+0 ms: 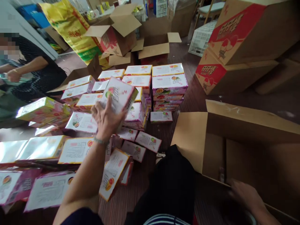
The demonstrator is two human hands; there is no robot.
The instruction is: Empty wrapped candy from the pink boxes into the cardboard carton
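Observation:
My left hand [105, 120] is closed on a white and pink printed drink carton [120, 93], raised and tilted above the stacks. Its index finger lies along the carton's face, the thumb at the near edge. At the lower right, my right hand [246, 195] is at the near edge of an open cardboard box [192, 134]. Blur and shadow hide its fingers, so I cannot make out their grip. Below my left wrist, a yellow-edged carton [114, 173] leans on another, and several small pink-edged cartons [148, 141] lie loose on the floor.
Stacked cartons [170, 81] stand ahead, with more rows [44, 147] at the left. Large red-printed boxes [234, 34] are piled at the right. Open boxes [153, 50] and a yellow sack [70, 28] stand behind. Another person [35, 68] sits at the far left.

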